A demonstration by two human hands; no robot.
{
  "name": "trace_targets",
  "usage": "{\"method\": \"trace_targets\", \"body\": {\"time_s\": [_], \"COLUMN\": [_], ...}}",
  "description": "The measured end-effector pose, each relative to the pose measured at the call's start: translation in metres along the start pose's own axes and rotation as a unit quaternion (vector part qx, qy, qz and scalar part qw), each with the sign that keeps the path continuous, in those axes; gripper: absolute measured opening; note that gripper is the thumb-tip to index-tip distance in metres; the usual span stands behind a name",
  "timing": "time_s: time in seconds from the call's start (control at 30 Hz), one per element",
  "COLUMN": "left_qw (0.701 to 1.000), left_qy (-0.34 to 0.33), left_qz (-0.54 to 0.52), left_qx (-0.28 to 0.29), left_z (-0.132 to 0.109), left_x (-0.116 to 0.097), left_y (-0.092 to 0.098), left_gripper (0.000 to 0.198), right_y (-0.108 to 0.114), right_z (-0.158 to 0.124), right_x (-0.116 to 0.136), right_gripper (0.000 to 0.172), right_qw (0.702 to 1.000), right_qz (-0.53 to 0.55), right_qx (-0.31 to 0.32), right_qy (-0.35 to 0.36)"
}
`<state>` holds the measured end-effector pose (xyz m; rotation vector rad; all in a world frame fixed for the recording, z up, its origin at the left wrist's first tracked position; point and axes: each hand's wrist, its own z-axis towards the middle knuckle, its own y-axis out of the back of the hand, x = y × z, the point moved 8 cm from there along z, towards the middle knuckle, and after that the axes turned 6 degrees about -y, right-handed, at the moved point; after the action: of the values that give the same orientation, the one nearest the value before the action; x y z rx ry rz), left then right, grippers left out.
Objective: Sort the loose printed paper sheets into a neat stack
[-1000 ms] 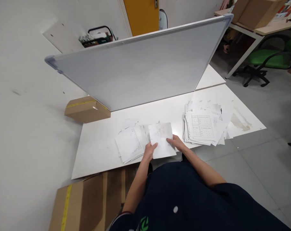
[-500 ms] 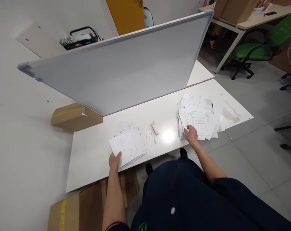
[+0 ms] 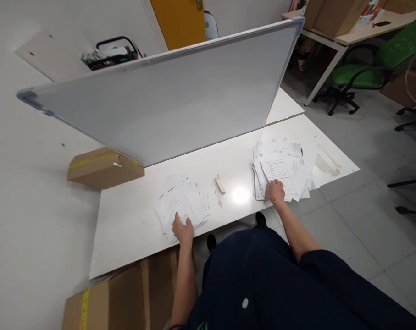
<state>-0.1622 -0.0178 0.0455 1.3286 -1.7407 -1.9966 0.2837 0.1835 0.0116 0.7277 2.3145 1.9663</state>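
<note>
My left hand is over the near edge of the left paper stack, thumb and fingers apart, with nothing gripped. My right hand has its fingers closed at the near left edge of a printed sheet of paper on top of the right pile. The sheet's left edge looks slightly raised. More papers spread unevenly beneath and around it. Between the two piles a small cream-coloured block lies on the white table.
A large whiteboard stands along the table's back. Behind its left end is a cardboard box, and another cardboard box sits below the table's front left. A green chair and a desk are at the far right.
My left hand has let go of the left stack's corner and moved right over its near edge. My right fingers have closed on the printed sheet, which has tilted slightly.
</note>
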Motion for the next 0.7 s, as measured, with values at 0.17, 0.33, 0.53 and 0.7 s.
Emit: {"method": "trace_targets", "body": {"time_s": [0.17,0.33,0.53,0.7], "left_qw": [0.997,0.976,0.826,0.728], "left_qy": [-0.075,-0.104,0.065,0.088], "left_qz": [-0.035,-0.174,-0.453,-0.567], "left_qx": [0.008,0.076,0.328,0.374], "left_z": [-0.005,-0.017,-0.052,-0.057], "left_x": [-0.032,-0.073,-0.120,-0.146], "left_y": [-0.002,-0.022,-0.081,-0.079], "left_gripper": [0.054,0.052,0.055,0.066], "right_y": [0.018,0.048,0.063,0.056], "right_z": [-0.004,-0.015,-0.070,-0.111], "right_x": [0.003,0.025,0.088,0.119], "right_gripper": [0.025,0.025,0.034,0.037], "right_qw": [0.999,0.980,0.860,0.790], "right_qz": [-0.001,0.192,0.461,0.504], "right_qx": [0.047,0.041,0.211,0.346], "right_qy": [-0.022,-0.006,0.050,0.057]}}
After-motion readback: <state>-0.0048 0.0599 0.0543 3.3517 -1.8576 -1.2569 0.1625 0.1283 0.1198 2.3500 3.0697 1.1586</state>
